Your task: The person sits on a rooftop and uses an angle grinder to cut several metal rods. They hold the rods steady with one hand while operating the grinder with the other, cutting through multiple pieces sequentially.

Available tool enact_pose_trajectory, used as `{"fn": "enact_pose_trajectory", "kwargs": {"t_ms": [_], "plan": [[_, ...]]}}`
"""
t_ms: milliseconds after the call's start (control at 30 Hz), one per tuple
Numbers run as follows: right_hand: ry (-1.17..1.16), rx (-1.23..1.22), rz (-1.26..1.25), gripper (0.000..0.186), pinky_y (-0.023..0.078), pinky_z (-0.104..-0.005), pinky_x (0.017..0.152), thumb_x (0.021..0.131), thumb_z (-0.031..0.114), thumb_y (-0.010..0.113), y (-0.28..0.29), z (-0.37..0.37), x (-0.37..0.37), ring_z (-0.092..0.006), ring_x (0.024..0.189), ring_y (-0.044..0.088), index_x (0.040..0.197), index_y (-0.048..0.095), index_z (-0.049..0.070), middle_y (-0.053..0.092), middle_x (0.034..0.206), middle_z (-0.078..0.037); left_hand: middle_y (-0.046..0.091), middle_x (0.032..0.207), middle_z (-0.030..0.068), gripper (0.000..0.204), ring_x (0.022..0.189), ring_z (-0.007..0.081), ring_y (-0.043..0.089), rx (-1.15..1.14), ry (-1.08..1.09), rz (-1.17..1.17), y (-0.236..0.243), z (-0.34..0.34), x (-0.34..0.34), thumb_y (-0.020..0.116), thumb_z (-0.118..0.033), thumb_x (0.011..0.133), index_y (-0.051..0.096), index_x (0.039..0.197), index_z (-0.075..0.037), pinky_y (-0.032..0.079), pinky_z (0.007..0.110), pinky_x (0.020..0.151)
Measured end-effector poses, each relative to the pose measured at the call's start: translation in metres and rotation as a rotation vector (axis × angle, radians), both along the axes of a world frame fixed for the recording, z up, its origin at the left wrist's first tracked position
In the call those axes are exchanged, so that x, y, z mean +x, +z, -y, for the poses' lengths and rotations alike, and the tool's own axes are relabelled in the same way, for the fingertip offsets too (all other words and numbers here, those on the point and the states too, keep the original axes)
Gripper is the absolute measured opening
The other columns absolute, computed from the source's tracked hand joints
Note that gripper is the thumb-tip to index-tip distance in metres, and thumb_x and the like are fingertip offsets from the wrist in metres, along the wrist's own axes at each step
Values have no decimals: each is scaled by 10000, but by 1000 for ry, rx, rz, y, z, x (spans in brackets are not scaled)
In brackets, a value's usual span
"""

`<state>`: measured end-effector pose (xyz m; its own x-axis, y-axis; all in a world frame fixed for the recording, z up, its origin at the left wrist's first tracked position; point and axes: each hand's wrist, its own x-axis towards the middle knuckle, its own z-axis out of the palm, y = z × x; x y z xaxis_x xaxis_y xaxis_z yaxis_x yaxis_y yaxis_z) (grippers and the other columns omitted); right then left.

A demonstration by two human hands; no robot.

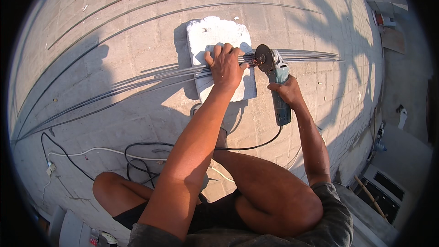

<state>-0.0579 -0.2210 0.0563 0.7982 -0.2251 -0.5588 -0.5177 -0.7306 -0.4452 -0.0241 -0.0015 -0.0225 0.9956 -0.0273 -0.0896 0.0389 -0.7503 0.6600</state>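
My left hand [226, 68] grips a bundle of long grey metal rods [171, 72] lying across a white block [219, 32] with a chipped top edge. My right hand [286, 90] holds a teal angle grinder [281, 114], whose dark disc [263, 57] touches the rods just right of the block's middle, with orange sparks at the contact. The rods stretch beyond the block on both sides. The grinder's black cord runs down and left from its end.
Loose rods [160, 13] lie on the sunlit paved floor [137, 36]. Black and white cables [109, 151] coil near my bent legs [274, 192], with a white connector [51, 169] at left. A lower grey area with assorted objects shows beyond the right edge [402, 112].
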Motion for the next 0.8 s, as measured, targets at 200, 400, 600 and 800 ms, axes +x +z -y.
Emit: {"fn": "enact_pose_trajectory", "kwargs": {"t_ms": [200, 400, 600, 800], "plan": [[18, 19, -4, 519, 549, -395, 790, 706, 292, 824, -1, 2, 2, -258, 848, 691, 1076, 701, -50, 736, 954, -152, 649, 1198, -18, 396, 1258, 233, 506, 3, 6, 8, -2, 1, 0, 936, -356, 785, 790, 1125, -217, 217, 556, 1126], [6, 9, 5, 497, 549, -396, 788, 709, 287, 830, -5, 3, 3, -251, 843, 692, 1062, 708, -42, 744, 956, -155, 650, 1199, -15, 393, 1256, 234, 503, -2, 7, 18, -5, 0, 0, 935, -358, 785, 792, 1122, -215, 213, 551, 1127], [11, 29, 30, 475, 547, -389, 785, 722, 280, 832, -9, 8, 2, -244, 834, 695, 1048, 715, -45, 746, 942, -153, 652, 1203, -13, 391, 1255, 234, 505, -25, 13, 21, -3, 2, 0, 936, -355, 785, 790, 1118, -211, 214, 545, 1129], [4, 52, 20, 451, 545, -385, 780, 734, 273, 828, -6, 5, 5, -235, 827, 691, 1044, 720, -36, 748, 947, -148, 652, 1204, -15, 386, 1268, 232, 499, 0, 5, 2, -1, 1, 0, 931, -360, 791, 788, 1118, -213, 207, 544, 1136]]}}
